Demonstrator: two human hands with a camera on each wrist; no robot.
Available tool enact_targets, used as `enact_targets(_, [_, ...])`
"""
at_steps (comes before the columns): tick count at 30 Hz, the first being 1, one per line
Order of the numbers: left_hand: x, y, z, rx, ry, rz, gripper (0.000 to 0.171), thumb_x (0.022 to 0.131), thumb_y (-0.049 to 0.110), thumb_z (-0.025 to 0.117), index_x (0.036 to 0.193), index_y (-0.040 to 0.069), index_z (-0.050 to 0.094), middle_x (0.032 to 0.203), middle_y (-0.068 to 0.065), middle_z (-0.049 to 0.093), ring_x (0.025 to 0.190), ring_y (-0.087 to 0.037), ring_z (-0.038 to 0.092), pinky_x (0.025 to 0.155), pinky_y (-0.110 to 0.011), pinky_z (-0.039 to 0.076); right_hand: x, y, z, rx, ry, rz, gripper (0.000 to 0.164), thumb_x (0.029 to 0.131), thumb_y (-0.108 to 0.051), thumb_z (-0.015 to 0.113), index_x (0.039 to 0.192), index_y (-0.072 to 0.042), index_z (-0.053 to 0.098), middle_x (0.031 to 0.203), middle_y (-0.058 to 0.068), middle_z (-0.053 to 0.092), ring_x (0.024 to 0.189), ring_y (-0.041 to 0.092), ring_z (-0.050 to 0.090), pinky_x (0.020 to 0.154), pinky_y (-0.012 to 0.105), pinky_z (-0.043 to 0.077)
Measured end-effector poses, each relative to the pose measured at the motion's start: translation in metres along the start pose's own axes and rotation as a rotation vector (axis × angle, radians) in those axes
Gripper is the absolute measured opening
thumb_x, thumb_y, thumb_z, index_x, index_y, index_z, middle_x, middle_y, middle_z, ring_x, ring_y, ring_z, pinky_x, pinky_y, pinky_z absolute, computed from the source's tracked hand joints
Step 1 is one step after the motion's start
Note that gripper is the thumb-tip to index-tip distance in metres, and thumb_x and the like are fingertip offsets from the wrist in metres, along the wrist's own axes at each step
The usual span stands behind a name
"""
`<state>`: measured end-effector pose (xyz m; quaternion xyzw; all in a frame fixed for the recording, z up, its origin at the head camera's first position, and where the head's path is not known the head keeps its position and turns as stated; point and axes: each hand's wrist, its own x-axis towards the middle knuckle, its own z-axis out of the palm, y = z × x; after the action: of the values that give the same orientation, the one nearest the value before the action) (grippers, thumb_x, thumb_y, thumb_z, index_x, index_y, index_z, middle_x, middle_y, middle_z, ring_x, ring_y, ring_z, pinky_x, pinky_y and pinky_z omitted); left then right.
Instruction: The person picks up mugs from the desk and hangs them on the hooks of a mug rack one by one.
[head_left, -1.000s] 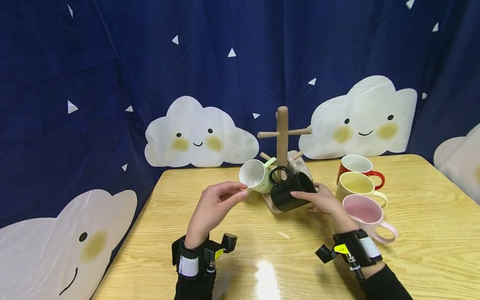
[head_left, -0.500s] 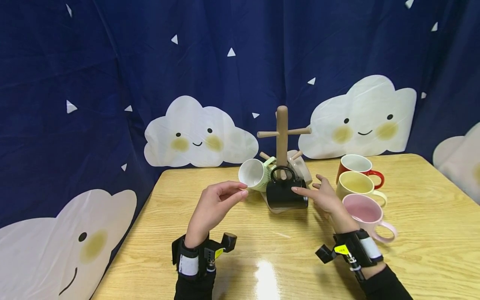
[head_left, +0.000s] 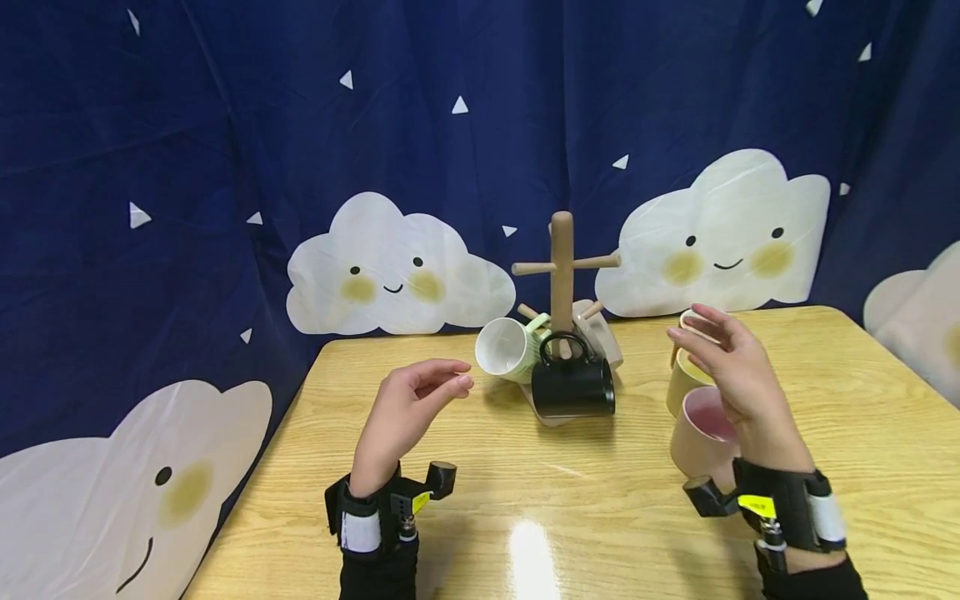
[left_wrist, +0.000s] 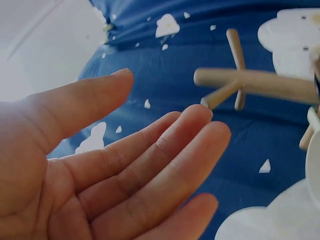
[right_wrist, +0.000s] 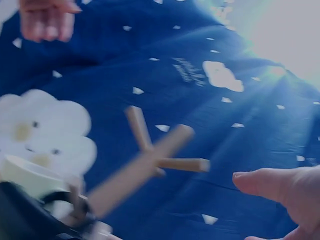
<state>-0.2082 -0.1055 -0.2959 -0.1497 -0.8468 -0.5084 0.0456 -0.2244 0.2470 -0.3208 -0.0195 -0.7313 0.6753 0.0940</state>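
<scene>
In the head view, a black mug (head_left: pixel 572 389) hangs by its handle on a low peg at the front of the wooden mug tree (head_left: pixel 562 279). A pale green mug (head_left: pixel 504 348) hangs to its left, its mouth facing left. Behind the post, a light beige mug (head_left: pixel 602 335) is partly hidden. My left hand (head_left: pixel 411 408) is held over the table left of the tree, fingers relaxed around nothing. To the right, my right hand (head_left: pixel 738 375) is raised with loosely bent fingers, holding nothing, in front of the standing mugs.
On the right stand a pink mug (head_left: pixel 703 442), a yellow mug (head_left: pixel 681 385) and another mug behind it, partly covered by my right hand. The tree's upper pegs (head_left: pixel 596 262) stick out bare. A dark blue curtain (head_left: pixel 420 108) with clouds hangs behind the wooden table (head_left: pixel 480 517).
My right hand let go of the black mug, which now hangs level, and moved right to the row of mugs. My left hand shifted slightly left.
</scene>
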Motion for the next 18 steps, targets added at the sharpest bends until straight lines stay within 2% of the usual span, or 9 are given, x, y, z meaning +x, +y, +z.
enact_targets(3, [0.0, -0.002, -0.006, 0.018, 0.031, -0.024, 0.026, 0.087, 0.026, 0.063, 0.107, 0.011, 0.067, 0.096, -0.006, 0.07, 0.086, -0.014, 0.067, 0.086, -0.036, 0.05, -0.001, 0.0, -0.017, 0.144, 0.04, -0.046, 0.05, 0.085, -0.021, 0.065, 0.129, -0.019, 0.042, 0.107, -0.013, 0.052, 0.095, -0.006, 0.051, 0.072, 0.008, 0.043])
enact_targets(4, [0.0, -0.003, -0.008, 0.022, 0.039, -0.029, 0.026, 0.087, 0.026, 0.063, 0.107, 0.011, 0.067, 0.096, -0.006, 0.07, 0.086, -0.014, 0.067, 0.086, -0.036, 0.05, -0.001, 0.0, -0.02, 0.173, 0.048, -0.057, 0.044, 0.085, -0.019, 0.066, 0.124, -0.021, 0.045, 0.103, -0.016, 0.053, 0.092, -0.006, 0.052, 0.071, 0.007, 0.042])
enact_targets(6, [0.0, -0.004, -0.01, 0.032, 0.049, -0.037, 0.025, 0.087, 0.025, 0.063, 0.107, 0.01, 0.067, 0.096, -0.007, 0.07, 0.086, -0.014, 0.067, 0.085, -0.036, 0.05, -0.002, -0.001, -0.024, 0.183, 0.061, -0.063, 0.037, 0.085, -0.018, 0.066, 0.116, -0.025, 0.047, 0.101, -0.016, 0.055, 0.09, -0.007, 0.054, 0.07, 0.008, 0.042])
enact_targets(8, [0.001, -0.005, -0.01, 0.041, 0.059, -0.043, 0.025, 0.087, 0.024, 0.063, 0.107, 0.01, 0.067, 0.095, -0.007, 0.07, 0.086, -0.015, 0.066, 0.084, -0.035, 0.051, -0.002, -0.002, -0.026, 0.138, 0.074, -0.077, 0.035, 0.084, -0.018, 0.067, 0.114, -0.026, 0.05, 0.098, -0.017, 0.057, 0.088, -0.008, 0.054, 0.07, 0.007, 0.042])
enact_targets(10, [0.001, -0.007, -0.009, 0.069, 0.071, -0.041, 0.024, 0.087, 0.023, 0.063, 0.106, 0.009, 0.067, 0.093, -0.007, 0.07, 0.085, -0.016, 0.066, 0.082, -0.035, 0.051, -0.004, -0.003, -0.025, -0.007, 0.088, -0.103, 0.034, 0.084, -0.021, 0.067, 0.114, -0.024, 0.051, 0.096, -0.02, 0.057, 0.088, -0.009, 0.054, 0.071, 0.005, 0.041])
enact_targets(11, [0.002, -0.007, -0.008, 0.099, 0.08, -0.038, 0.024, 0.087, 0.024, 0.063, 0.106, 0.009, 0.068, 0.093, -0.006, 0.07, 0.084, -0.016, 0.066, 0.081, -0.035, 0.051, -0.005, -0.004, -0.024, -0.111, 0.098, -0.121, 0.035, 0.085, -0.024, 0.066, 0.116, -0.022, 0.052, 0.095, -0.021, 0.057, 0.087, -0.009, 0.053, 0.071, 0.005, 0.04])
enact_targets(12, [0.002, -0.008, -0.007, 0.141, 0.09, -0.033, 0.024, 0.087, 0.025, 0.063, 0.106, 0.01, 0.068, 0.092, -0.006, 0.07, 0.084, -0.016, 0.066, 0.079, -0.035, 0.051, -0.006, -0.005, -0.022, -0.234, 0.107, -0.148, 0.037, 0.085, -0.027, 0.066, 0.119, -0.018, 0.053, 0.096, -0.016, 0.06, 0.09, -0.004, 0.055, 0.075, 0.009, 0.042])
enact_targets(15, [0.005, -0.012, -0.003, 0.316, 0.097, -0.02, 0.027, 0.086, 0.029, 0.064, 0.106, 0.011, 0.068, 0.091, -0.005, 0.071, 0.083, -0.018, 0.067, 0.075, -0.035, 0.052, -0.009, -0.007, -0.018, -0.64, 0.111, -0.233, 0.045, 0.085, -0.033, 0.065, 0.12, -0.007, 0.055, 0.099, 0.003, 0.067, 0.095, 0.019, 0.061, 0.081, 0.032, 0.047])
enact_targets(18, [0.007, -0.016, 0.003, 0.508, 0.023, -0.015, 0.031, 0.085, 0.033, 0.064, 0.107, 0.011, 0.067, 0.093, -0.005, 0.071, 0.082, -0.019, 0.067, 0.069, -0.033, 0.052, -0.011, -0.008, -0.015, -0.904, 0.025, -0.272, 0.049, 0.083, -0.035, 0.066, 0.115, 0.0, 0.058, 0.101, 0.025, 0.065, 0.096, 0.043, 0.058, 0.076, 0.053, 0.043])
